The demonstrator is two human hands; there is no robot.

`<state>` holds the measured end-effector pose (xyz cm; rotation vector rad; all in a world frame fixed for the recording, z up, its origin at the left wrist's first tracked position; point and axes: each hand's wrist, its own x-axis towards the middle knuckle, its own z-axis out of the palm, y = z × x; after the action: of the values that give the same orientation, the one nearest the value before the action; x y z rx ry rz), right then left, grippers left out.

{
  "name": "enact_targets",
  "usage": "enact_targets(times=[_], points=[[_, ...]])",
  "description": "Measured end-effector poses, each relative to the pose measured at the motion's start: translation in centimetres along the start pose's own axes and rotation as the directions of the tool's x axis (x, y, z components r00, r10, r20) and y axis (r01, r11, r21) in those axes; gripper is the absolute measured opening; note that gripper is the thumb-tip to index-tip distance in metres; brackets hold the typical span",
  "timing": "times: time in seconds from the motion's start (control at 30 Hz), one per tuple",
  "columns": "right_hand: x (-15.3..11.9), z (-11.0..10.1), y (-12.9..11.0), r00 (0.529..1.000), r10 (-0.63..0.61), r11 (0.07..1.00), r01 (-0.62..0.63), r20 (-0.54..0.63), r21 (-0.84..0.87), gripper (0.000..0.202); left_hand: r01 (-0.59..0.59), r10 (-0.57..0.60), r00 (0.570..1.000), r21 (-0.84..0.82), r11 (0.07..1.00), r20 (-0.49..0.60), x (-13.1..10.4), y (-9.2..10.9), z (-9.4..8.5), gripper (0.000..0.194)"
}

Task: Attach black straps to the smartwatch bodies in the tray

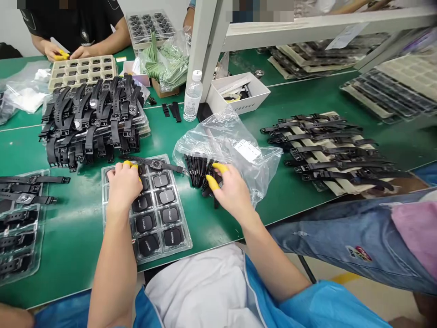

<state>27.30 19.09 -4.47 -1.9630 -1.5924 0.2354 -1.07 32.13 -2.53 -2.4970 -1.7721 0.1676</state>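
Note:
My left hand (124, 182), with yellow finger covers, is over the upper left of a clear plastic tray (187, 246) of black square watch cases (170, 215). Its fingers are curled down and what they hold, if anything, is hidden. A watch with a black strap (156, 164) lies across the tray's top edge. My right hand (229, 184), also with yellow covers, has thumb and index finger at a bundle of black straps (197, 170) in the mouth of a clear plastic bag (262, 171). The fingertips press round the straps at the bundle's right end.
Stacked trays of strapped watches (92, 118) stand at the back left, another stack (327, 152) at the right. A water bottle (193, 96) and a white box (239, 93) are beside the shelf post (205, 45). Another tray (43, 228) lies far left. People sit opposite and at the right.

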Motion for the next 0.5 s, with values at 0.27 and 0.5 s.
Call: enact_targets(times=[0.27,0.5], points=[[0.0,0.9,2.5,0.953,0.25,0.968,-0.247,0.17,-0.037,0.021,0.05,-0.053,0.998,-0.125,0.991,-0.02,0.7,-0.3,0.3,0.032],[0.1,0.3,-1.7,0.958,0.239,0.821,-0.286,0.158,0.494,0.025,0.065,-0.177,0.976,-0.613,0.788,-0.125,0.9,0.1,-0.3,0.021]])
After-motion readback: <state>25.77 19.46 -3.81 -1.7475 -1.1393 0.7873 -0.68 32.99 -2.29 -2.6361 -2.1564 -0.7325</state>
